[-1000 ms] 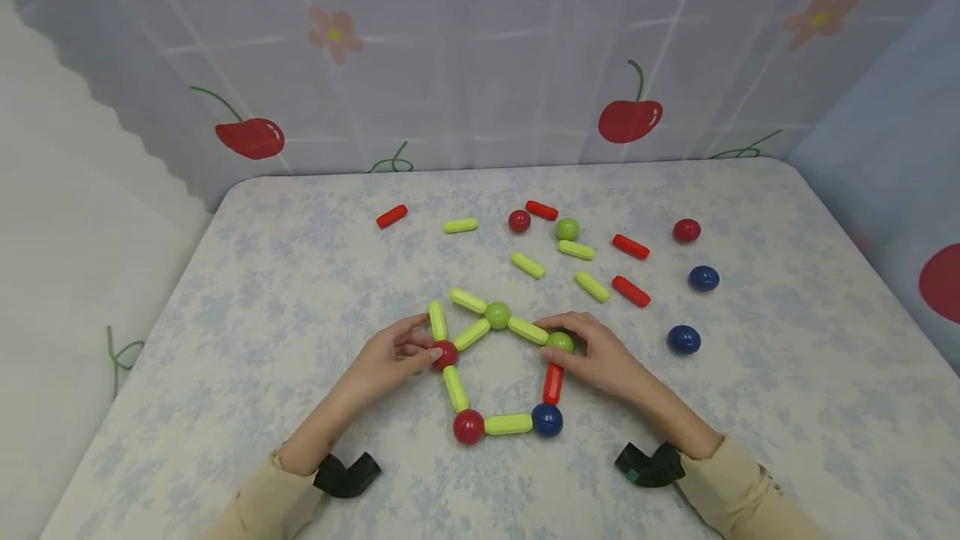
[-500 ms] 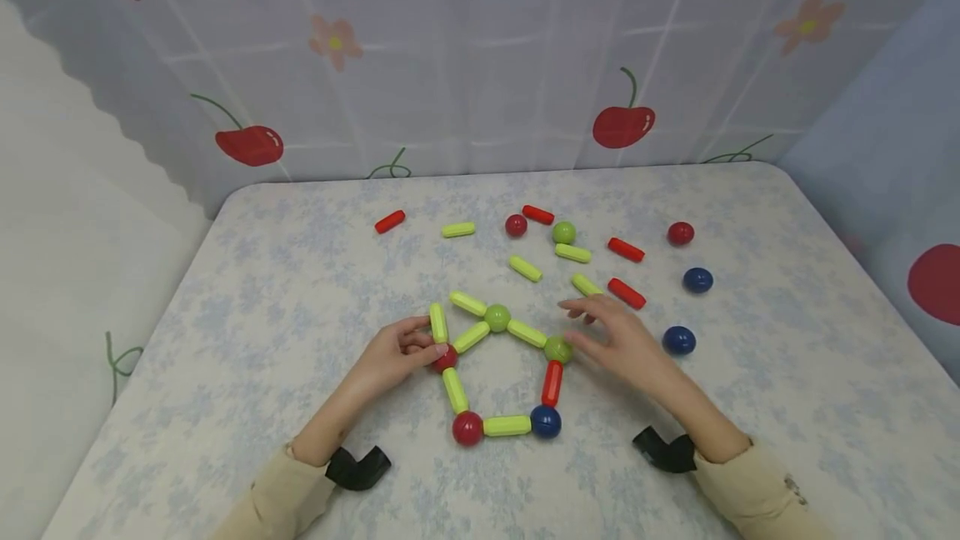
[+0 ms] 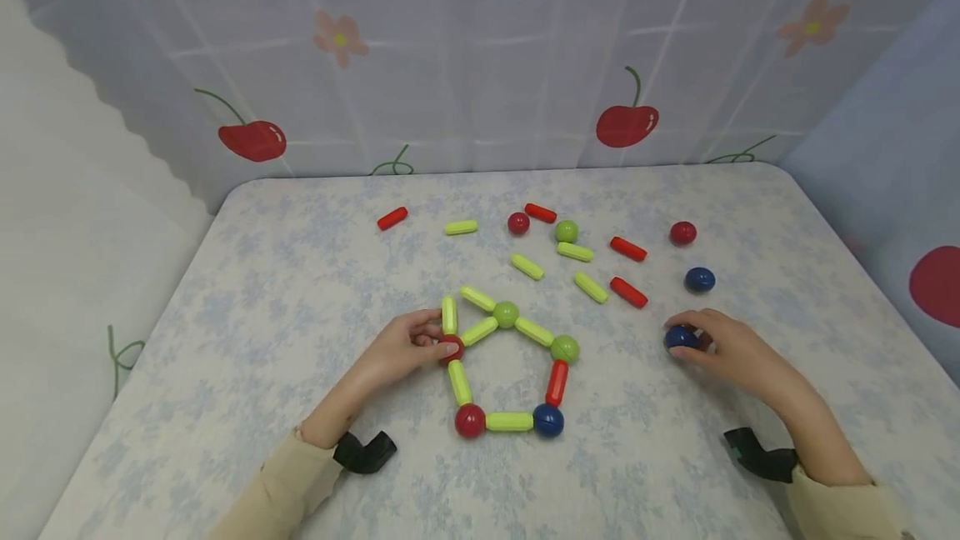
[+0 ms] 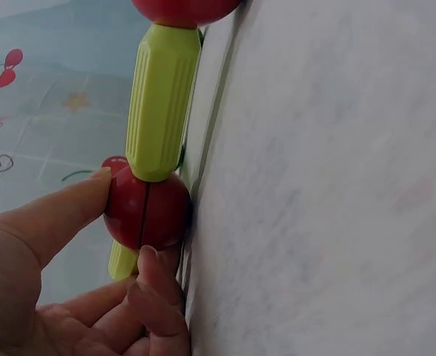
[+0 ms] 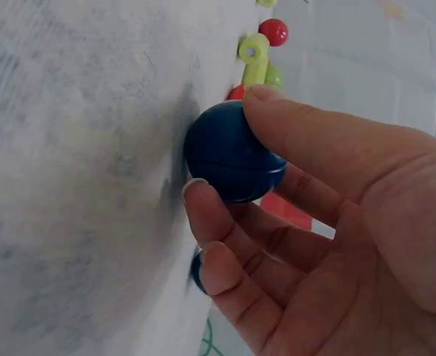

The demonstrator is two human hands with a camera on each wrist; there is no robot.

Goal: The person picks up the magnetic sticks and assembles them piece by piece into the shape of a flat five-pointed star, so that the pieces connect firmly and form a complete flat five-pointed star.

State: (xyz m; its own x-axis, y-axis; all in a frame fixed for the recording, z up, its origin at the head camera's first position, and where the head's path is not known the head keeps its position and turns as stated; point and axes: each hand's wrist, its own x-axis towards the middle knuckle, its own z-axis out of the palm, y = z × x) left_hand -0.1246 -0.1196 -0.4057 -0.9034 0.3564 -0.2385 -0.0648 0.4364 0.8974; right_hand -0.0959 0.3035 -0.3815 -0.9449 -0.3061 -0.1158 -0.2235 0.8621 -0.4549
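My left hand (image 3: 405, 348) holds a red ball (image 4: 147, 211) at the left corner of a five-sided ring of balls and rods, thumb on one side and fingers on the other. Yellow-green rods join this ball to a second red ball (image 3: 470, 421) and to a green ball (image 3: 506, 314). A blue ball (image 3: 548, 421), a red rod (image 3: 557, 382) and another green ball (image 3: 565, 348) make up the ring's right side. Two yellow-green rods, one of them (image 3: 477, 298), jut out beyond the ring. Off to the right, my right hand (image 3: 738, 357) pinches a loose blue ball (image 5: 233, 152).
Loose yellow-green rods (image 3: 591, 287) and red rods (image 3: 628, 292) lie behind the ring. A loose red ball (image 3: 518, 223) and green ball (image 3: 566, 231) sit farther back. At the right stand a blue ball (image 3: 700, 279) and a red ball (image 3: 683, 232). A curtain (image 3: 480, 65) hangs behind the table.
My right hand has let go of the ring's right green ball and moved right to grip the loose blue ball. My left hand stays on its red ball.
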